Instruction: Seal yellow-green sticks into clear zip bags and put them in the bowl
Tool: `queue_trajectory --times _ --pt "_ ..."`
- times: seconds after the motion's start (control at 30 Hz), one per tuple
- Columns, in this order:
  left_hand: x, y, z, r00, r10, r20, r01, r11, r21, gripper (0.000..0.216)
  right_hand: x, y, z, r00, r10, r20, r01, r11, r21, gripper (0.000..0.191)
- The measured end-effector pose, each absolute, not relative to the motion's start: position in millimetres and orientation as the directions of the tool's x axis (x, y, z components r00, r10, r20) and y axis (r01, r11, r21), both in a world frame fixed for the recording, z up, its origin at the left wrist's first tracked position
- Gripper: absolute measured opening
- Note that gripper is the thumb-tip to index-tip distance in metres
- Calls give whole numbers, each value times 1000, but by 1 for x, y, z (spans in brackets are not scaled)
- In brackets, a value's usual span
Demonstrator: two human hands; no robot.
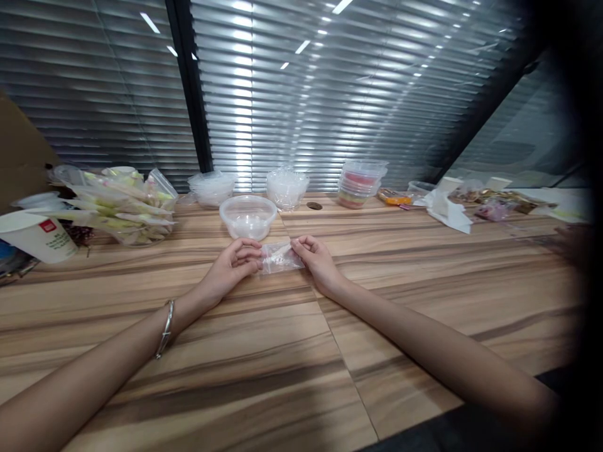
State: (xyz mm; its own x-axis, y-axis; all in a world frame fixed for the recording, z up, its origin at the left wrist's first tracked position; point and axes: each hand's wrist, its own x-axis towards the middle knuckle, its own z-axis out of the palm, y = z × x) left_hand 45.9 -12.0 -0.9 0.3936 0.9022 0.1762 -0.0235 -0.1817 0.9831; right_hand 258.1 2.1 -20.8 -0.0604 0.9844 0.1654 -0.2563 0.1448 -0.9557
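A small clear zip bag [282, 258] with something pale inside lies between my hands, just above or on the table; I cannot tell which. My right hand [320, 265] pinches its right end between thumb and forefinger. At the opposite end, my left hand [235, 269] has its fingers curled and the thumb tip against the bag's edge. A metal bracelet circles my left wrist. Right behind the bag stands a clear round plastic bowl [248, 220], which neither hand touches. What exactly the bag contains is too small to make out.
Stacked clear bowls [211, 188], a plastic-wrapped stack [287, 189] and containers with red and green contents [360, 183] line the window side. Left are a heap of filled bags [122, 213] and a tipped paper cup [42, 235]. Tissue [447, 210] and wrappers [509, 201] lie right.
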Motion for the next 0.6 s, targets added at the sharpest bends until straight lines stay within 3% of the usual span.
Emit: queue_trajectory --times 0.27,0.6 --pt "48 -13 -4 422 889 179 -32 -182 983 48 258 0 -19 -64 983 170 -234 150 -961 25" --pt "47 -11 -4 411 893 186 4 -206 979 43 257 1 -20 -86 982 167 -248 141 -959 27"
